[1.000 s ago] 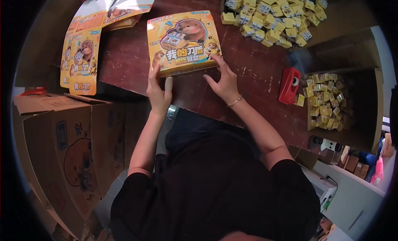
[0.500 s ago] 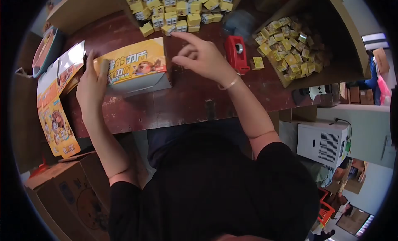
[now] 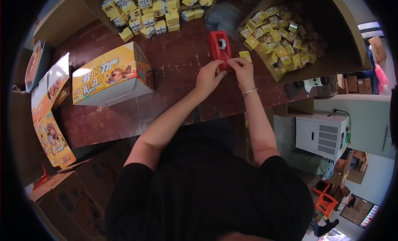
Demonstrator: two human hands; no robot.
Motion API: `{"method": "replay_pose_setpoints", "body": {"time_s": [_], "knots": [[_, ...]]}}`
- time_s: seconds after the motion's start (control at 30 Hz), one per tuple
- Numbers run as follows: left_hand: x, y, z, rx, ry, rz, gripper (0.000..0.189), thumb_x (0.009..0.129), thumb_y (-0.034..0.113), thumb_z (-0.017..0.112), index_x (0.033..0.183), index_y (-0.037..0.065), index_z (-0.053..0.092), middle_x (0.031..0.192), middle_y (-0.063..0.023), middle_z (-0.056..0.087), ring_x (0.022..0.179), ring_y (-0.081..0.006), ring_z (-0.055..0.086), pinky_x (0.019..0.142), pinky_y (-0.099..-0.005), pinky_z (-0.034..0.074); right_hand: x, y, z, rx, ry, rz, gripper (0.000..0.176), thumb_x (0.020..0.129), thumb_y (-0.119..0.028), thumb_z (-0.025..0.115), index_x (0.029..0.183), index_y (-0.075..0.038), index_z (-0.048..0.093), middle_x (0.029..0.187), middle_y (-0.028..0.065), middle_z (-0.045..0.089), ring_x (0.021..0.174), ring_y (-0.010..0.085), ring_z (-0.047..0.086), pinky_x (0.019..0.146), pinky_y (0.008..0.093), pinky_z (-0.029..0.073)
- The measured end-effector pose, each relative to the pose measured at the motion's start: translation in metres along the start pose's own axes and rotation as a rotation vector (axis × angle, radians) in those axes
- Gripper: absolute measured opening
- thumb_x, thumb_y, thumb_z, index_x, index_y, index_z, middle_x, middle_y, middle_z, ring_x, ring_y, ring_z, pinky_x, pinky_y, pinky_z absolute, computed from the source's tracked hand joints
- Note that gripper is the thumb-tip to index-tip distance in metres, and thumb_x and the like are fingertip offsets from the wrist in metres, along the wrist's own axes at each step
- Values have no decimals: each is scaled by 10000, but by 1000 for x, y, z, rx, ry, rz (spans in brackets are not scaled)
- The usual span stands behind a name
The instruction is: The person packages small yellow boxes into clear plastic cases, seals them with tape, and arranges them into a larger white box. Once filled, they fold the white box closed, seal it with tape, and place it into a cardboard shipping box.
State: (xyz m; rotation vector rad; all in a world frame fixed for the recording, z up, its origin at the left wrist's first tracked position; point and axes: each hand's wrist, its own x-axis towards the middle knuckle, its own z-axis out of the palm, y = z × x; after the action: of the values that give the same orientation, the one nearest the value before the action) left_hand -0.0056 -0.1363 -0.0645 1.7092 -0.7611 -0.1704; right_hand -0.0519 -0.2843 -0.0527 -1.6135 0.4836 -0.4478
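Note:
Both my hands meet at the front end of a red tape dispenser, whose roll shows in its upper part. My left hand has its fingertips pinched together at the left of that end. From the right, my right hand pinches at the same spot. Anything thin between the fingertips is too small to make out. A yellow printed box with a white side stands on the table to the left, apart from both hands. Just right of the dispenser lies a small yellow box.
Many small yellow boxes are heaped at the back. More lie in an open carton at the right. Flat printed yellow card hangs over the table's left edge, near a blue-rimmed basin. A white appliance stands at the right.
My left hand has left the yellow printed box and moved right to the tape dispenser. My right hand has come from beside the box to the dispenser's front end. The view has shifted slightly.

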Motion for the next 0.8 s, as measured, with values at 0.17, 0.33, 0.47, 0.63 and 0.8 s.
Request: {"method": "replay_pose_setpoints", "body": {"time_s": [0.17, 0.33, 0.47, 0.63, 0.8], "knots": [[4, -9, 6, -6, 60, 6, 300, 760, 44, 697, 1045, 22, 608, 663, -105, 541, 590, -207, 546, 572, -311, 444, -38, -16, 0, -181, 177, -150, 95, 805, -59, 698, 847, 27, 702, 777, 10, 615, 697, 63, 508, 629, 212, 411], [-5, 14, -5, -44, 60, -31, 261, 764, 47, 687, 1015, 33, 618, 710, -105, 579, 631, -249, 579, 589, -344, 457, -39, 24, -18, -316, 150, 49, 65, 801, -45, 700, 836, 7, 712, 769, -24, 609, 675, 46, 490, 589, 203, 389], [-48, 118, -103, 218, 20, 164, 309, 780, 75, 674, 1084, 88, 620, 773, -95, 627, 725, -280, 615, 716, -366, 467, -39, -32, -16, -318, 38, -63, 64, 823, -52, 677, 848, 7, 680, 802, -14, 609, 712, 51, 506, 624, 203, 396], [-57, 130, -295, 1225, 497, 160, 362, 850, 227, 618, 1203, 157, 585, 1165, -98, 600, 1057, -294, 553, 826, -389, 457, -2, -135, 56, -78, -595, -280, 105, 862, -60, 613, 794, 14, 581, 857, 22, 537, 841, 108, 496, 795, 234, 395], [-67, 85, -330, 1041, 231, -204, 382, 915, 372, 442, 1241, 212, 560, 1199, -48, 562, 1211, -302, 446, 931, -431, 461, 21, -221, 185, -354, -1215, -623, 132, 871, -161, 623, 847, -34, 595, 815, -12, 541, 745, 65, 477, 661, 246, 396]]}}
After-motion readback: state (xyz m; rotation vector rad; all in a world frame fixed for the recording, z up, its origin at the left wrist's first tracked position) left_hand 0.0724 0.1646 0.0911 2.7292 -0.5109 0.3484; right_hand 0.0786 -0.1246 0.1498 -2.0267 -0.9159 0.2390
